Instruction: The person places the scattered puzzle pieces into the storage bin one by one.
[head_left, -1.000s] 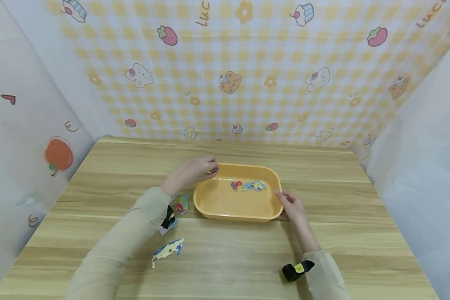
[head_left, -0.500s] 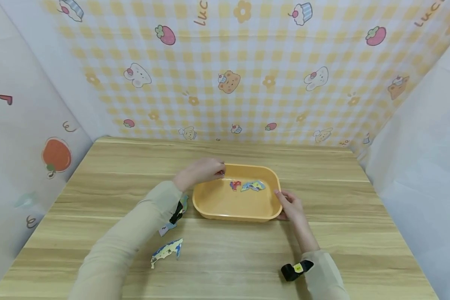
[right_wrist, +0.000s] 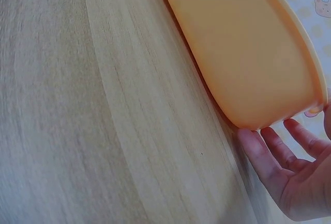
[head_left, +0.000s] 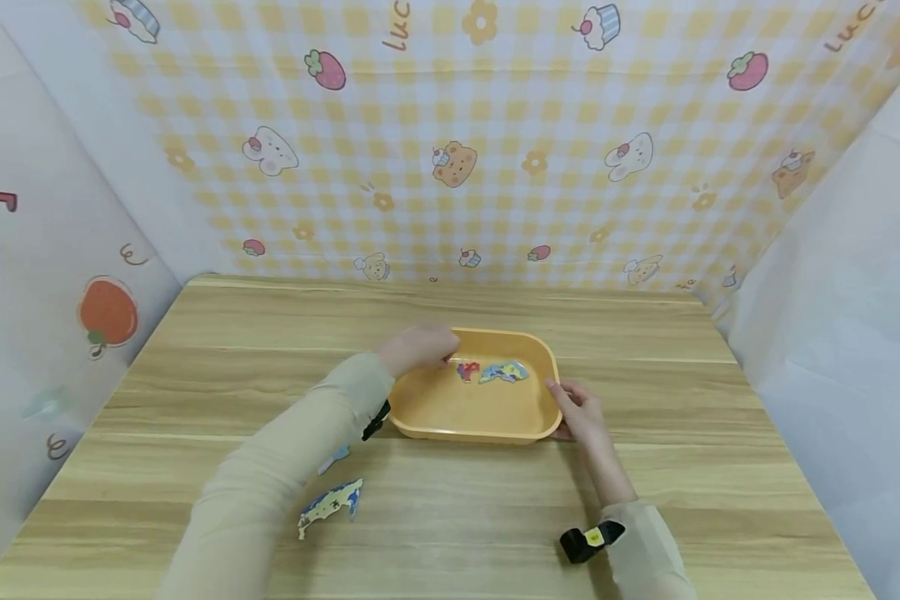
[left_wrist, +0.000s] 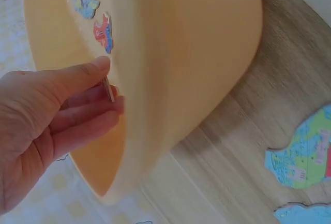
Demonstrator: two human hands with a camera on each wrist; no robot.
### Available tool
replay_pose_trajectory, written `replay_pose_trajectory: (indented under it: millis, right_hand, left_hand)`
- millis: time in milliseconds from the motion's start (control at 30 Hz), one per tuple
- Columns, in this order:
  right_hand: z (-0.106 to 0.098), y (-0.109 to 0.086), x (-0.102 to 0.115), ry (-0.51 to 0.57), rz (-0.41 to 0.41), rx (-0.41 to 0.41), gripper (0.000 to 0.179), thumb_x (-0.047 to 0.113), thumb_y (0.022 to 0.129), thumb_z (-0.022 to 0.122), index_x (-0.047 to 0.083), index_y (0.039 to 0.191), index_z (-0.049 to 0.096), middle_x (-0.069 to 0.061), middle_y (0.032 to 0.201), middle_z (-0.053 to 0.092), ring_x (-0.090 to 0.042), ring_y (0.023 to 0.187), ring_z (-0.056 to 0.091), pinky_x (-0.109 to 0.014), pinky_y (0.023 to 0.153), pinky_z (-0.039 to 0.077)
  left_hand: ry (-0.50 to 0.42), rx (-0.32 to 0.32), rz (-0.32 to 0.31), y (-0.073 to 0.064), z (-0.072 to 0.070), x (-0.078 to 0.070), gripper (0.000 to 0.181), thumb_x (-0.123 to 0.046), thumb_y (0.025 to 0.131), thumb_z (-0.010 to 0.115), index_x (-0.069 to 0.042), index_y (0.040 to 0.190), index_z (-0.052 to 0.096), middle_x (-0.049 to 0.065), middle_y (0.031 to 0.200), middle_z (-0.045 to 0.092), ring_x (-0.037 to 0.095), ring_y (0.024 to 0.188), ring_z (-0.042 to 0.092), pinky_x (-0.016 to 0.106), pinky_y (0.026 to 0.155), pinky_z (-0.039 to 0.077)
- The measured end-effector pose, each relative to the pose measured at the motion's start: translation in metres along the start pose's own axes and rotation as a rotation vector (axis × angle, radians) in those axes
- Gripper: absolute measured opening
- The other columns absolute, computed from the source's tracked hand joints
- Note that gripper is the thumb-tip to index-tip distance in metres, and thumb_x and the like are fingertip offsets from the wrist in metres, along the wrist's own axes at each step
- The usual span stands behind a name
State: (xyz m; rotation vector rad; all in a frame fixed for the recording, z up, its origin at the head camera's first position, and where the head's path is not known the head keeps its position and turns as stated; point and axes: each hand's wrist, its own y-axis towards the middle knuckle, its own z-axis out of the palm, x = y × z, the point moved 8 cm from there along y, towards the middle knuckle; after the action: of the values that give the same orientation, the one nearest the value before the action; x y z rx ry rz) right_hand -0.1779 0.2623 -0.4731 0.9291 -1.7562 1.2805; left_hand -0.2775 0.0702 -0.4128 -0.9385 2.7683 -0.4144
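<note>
My left hand [head_left: 420, 346] is inside the far left corner of the yellow plastic tray [head_left: 465, 414]. In the left wrist view its thumb and fingers pinch a thin flat puzzle piece [left_wrist: 108, 89], seen edge-on, its printed face hidden. On the tray floor lie a small red and blue puzzle piece [head_left: 468, 372] and a blue and yellow puzzle piece [head_left: 504, 372]. My right hand [head_left: 581, 410] holds the tray's right end, thumb at the rim; in the right wrist view, fingertips [right_wrist: 252, 138] touch the outer wall low down.
Left of the tray, a green and blue puzzle piece [left_wrist: 305, 149] lies on the wooden table [head_left: 645, 350], with a light blue puzzle piece [head_left: 335, 458] nearby. A cream and blue puzzle piece [head_left: 332, 504] lies closer to the front. A checked cloth [head_left: 390, 150] hangs behind the table.
My left hand has moved right and slightly down, from the tray's left rim further into the tray, with the puzzle piece. My right hand keeps its hold on the tray.
</note>
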Motion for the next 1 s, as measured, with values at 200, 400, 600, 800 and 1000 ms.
replay_pose_trajectory:
  millis: [200, 400, 600, 800, 1000]
  right_hand:
    - [0.001, 0.001, -0.001, 0.011, -0.004, 0.008, 0.06, 0.047, 0.087, 0.054, 0.004, 0.129, 0.046, -0.02, 0.122, 0.051, -0.006, 0.061, 0.062, -0.022, 0.053, 0.054]
    - [0.001, 0.001, -0.002, 0.012, -0.007, 0.01, 0.06, 0.046, 0.088, 0.053, 0.004, 0.129, 0.045, -0.022, 0.125, 0.049, -0.007, 0.062, 0.063, -0.023, 0.054, 0.055]
    - [0.001, 0.001, -0.001, 0.015, -0.007, 0.01, 0.06, 0.045, 0.088, 0.053, 0.003, 0.13, 0.044, -0.023, 0.128, 0.049, -0.006, 0.062, 0.063, -0.023, 0.053, 0.055]
    - [0.0, 0.002, -0.001, 0.015, -0.007, 0.008, 0.059, 0.046, 0.088, 0.053, 0.004, 0.129, 0.046, -0.021, 0.124, 0.051, -0.006, 0.061, 0.063, -0.024, 0.055, 0.055]
    - [0.001, 0.002, -0.001, 0.015, -0.011, 0.006, 0.058, 0.046, 0.088, 0.053, 0.003, 0.127, 0.047, -0.02, 0.121, 0.053, -0.006, 0.06, 0.063, -0.024, 0.054, 0.055]
  left_hand:
    - [0.061, -0.016, 0.017, 0.01, 0.006, -0.001, 0.044, -0.002, 0.081, 0.058, -0.017, 0.052, 0.029, -0.005, 0.053, 0.027, 0.011, 0.054, 0.03, 0.018, 0.048, 0.019]
    - [0.118, -0.02, 0.06, 0.032, 0.022, 0.007, 0.032, -0.002, 0.079, 0.056, -0.013, 0.054, 0.04, 0.0, 0.056, 0.038, 0.013, 0.055, 0.034, 0.022, 0.049, 0.026]
    - [0.118, 0.007, 0.064, 0.035, 0.025, 0.009, 0.032, -0.003, 0.081, 0.056, -0.013, 0.055, 0.04, 0.0, 0.057, 0.038, 0.013, 0.056, 0.035, 0.022, 0.05, 0.027]
    - [0.166, -0.031, 0.052, 0.018, 0.012, -0.001, 0.031, -0.009, 0.084, 0.061, -0.013, 0.059, 0.043, -0.003, 0.059, 0.038, 0.011, 0.059, 0.035, 0.02, 0.052, 0.027]
    - [0.059, -0.039, 0.032, 0.012, 0.008, 0.002, 0.018, -0.011, 0.084, 0.063, -0.009, 0.068, 0.054, -0.003, 0.065, 0.042, 0.011, 0.063, 0.038, 0.02, 0.056, 0.03]
